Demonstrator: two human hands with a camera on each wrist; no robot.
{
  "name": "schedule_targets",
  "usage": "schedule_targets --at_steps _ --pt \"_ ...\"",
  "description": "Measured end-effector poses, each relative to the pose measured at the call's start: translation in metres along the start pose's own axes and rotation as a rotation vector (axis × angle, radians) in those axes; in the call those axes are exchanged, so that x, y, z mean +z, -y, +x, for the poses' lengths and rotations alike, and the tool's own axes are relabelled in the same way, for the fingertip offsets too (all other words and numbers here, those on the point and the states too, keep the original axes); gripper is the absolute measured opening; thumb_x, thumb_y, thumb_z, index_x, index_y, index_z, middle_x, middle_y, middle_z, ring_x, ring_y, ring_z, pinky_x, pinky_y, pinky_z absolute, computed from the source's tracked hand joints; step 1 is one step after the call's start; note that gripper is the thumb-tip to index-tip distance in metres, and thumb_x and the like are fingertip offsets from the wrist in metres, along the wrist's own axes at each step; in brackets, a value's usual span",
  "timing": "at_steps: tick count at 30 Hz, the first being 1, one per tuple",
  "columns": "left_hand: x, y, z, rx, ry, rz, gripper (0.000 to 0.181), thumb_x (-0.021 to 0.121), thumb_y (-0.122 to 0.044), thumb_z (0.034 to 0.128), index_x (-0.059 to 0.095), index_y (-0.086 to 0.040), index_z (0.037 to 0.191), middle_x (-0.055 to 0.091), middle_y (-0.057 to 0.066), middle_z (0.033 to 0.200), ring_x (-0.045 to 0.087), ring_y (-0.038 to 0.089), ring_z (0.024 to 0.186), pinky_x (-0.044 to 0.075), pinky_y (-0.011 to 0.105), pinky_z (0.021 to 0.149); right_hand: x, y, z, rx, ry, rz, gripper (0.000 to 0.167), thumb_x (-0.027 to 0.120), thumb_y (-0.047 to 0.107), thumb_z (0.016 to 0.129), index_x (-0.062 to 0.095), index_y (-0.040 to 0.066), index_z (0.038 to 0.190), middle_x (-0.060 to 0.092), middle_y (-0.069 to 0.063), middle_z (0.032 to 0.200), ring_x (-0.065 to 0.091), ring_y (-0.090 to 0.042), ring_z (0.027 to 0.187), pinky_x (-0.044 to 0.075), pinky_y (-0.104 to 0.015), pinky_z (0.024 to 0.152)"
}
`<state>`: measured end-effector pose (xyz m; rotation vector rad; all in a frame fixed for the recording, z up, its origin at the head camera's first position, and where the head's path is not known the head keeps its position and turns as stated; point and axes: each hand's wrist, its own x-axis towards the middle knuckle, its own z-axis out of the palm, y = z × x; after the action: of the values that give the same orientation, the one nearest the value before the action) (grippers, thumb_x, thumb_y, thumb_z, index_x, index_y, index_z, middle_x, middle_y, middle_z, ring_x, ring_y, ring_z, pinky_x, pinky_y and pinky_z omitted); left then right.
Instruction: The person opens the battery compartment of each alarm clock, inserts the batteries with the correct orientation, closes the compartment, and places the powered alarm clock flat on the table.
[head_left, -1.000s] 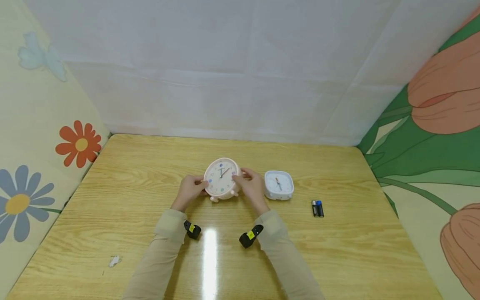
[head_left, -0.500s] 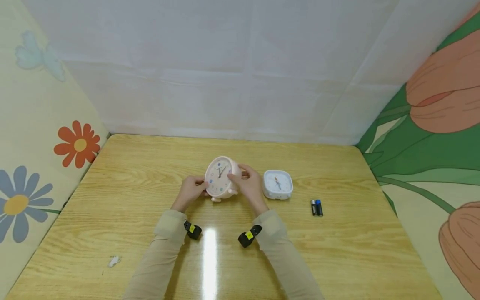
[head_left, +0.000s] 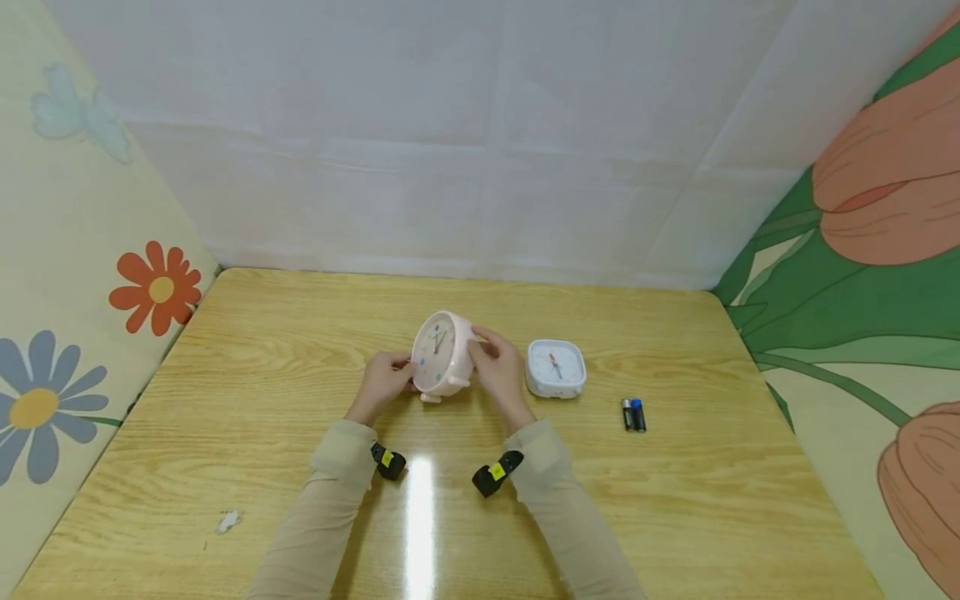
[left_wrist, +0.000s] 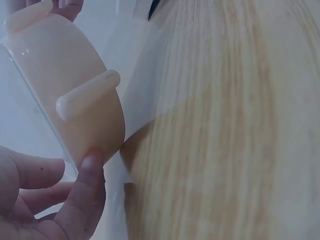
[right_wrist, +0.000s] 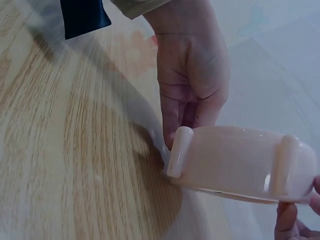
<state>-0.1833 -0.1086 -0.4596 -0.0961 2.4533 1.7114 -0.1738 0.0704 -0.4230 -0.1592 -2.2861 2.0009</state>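
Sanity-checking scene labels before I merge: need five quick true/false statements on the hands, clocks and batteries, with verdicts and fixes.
1. The left hand and right hand both hold the pink clock. True.
2. Neither hand holds the white clock. True.
3. The pink clock has a square face. False: its face is round.
4. Two batteries lie side by side on the table. True.
5. In the head view, the batteries lie between the two clocks. False: they lie to the right of the white clock.
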Motion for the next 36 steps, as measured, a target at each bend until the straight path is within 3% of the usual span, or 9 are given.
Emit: schedule_targets --at_steps 6,15,25,36 --pt "0.001 0.001 -0.001 0.007 0.012 -0.02 0.027 0.051 0.002 0.0878 0.059 0.011 0.112 0.062 0.027 0.097 0.06 0.015 0.066 0.054 0.026 0.06 0.002 0.004 0.0 0.025 0.012 0.005 0.03 0.063 0.009 0.084 0.063 0.004 0.114 0.064 -0.017 0.091 0.057 -0.011 0.069 0.054 -0.032 0.065" --pt "0.003 0.002 0.0 -0.018 -0.001 -0.025 0.027 0.051 0.002 0.0873 0.058 0.012 0.111 0.061 0.028 0.101 0.06 0.018 0.071 0.054 0.026 0.062 0.006 0.011 -0.001 0.07 0.059 0.035 0.035 0.064 0.007 0.084 0.06 0.005 0.119 0.062 -0.017 0.09 0.056 -0.011 0.069 0.055 -0.036 0.066" --pt "0.008 0.001 0.0 -0.015 -0.018 0.051 0.025 0.053 -0.001 0.0874 0.06 0.011 0.109 0.063 0.023 0.096 0.061 0.019 0.072 0.053 0.025 0.063 0.009 0.015 -0.004 0.041 0.108 0.006 0.036 0.064 0.012 0.085 0.059 0.009 0.121 0.066 -0.019 0.098 0.063 -0.021 0.084 0.055 -0.036 0.067" --pt "0.013 -0.001 -0.001 -0.018 -0.042 0.057 0.025 0.052 -0.003 0.0896 0.06 0.009 0.109 0.063 0.022 0.096 0.06 0.019 0.073 0.052 0.025 0.062 0.014 0.018 -0.008 0.0 0.117 0.001 0.036 0.065 0.011 0.084 0.06 0.008 0.119 0.066 -0.019 0.094 0.063 -0.019 0.079 0.055 -0.037 0.068"
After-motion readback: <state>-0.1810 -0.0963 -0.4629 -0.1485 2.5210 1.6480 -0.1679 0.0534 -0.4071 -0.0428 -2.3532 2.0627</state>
